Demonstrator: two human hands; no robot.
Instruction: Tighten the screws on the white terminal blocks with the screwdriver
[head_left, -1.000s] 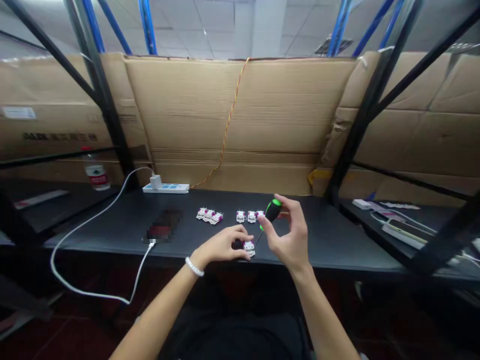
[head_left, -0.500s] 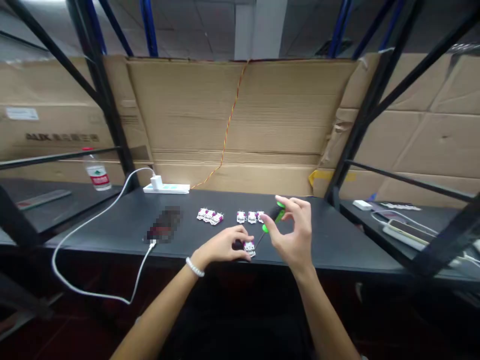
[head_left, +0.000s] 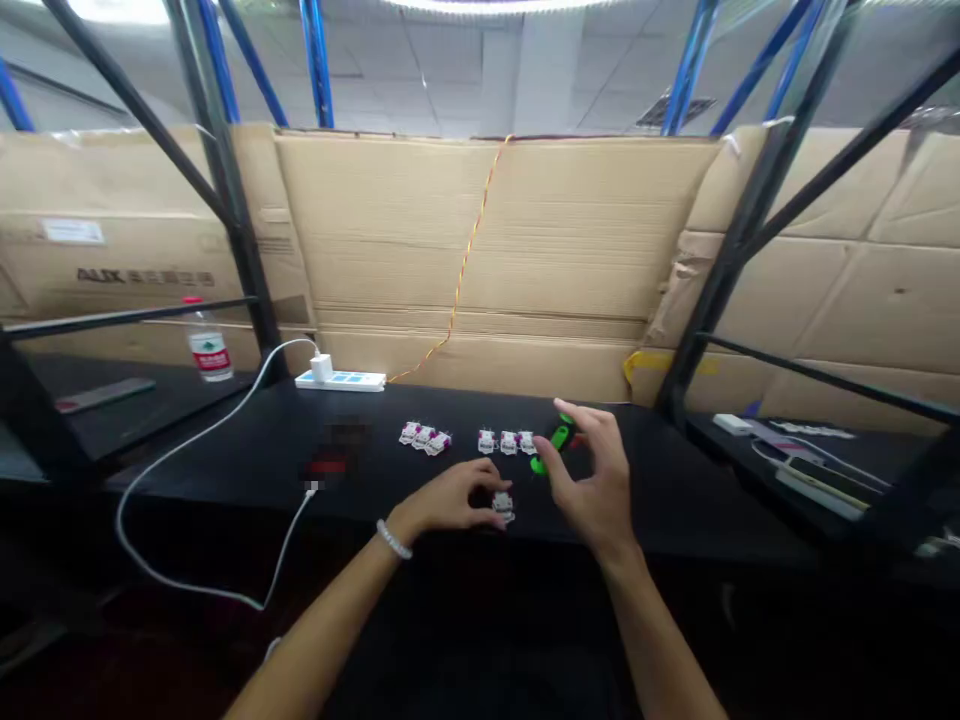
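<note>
My left hand point(head_left: 455, 497), a beaded bracelet on its wrist, pinches a small white part with purple bits point(head_left: 503, 505) near the table's front edge. In my right hand point(head_left: 595, 480) is a screwdriver with a green and black handle point(head_left: 556, 445), held between thumb and fingers and slanting down towards that part. Its thin shaft is hard to make out, so I cannot tell if the tip touches. Behind my hands lies a row of similar white-and-purple parts point(head_left: 508, 442), with another cluster of such parts point(head_left: 425, 437) to its left.
A blurred dark object point(head_left: 334, 455) at left has a white cable point(head_left: 225, 413) running to a power strip point(head_left: 341, 381). Cardboard point(head_left: 480, 240) walls the table's back. A bottle point(head_left: 210, 345) stands on the left shelf. Metal posts point(head_left: 251, 280) frame both sides.
The view has shifted slightly and brightened. The screwdriver's shaft, visible beside the part before, no longer shows clearly. Both hands keep their grips.
</note>
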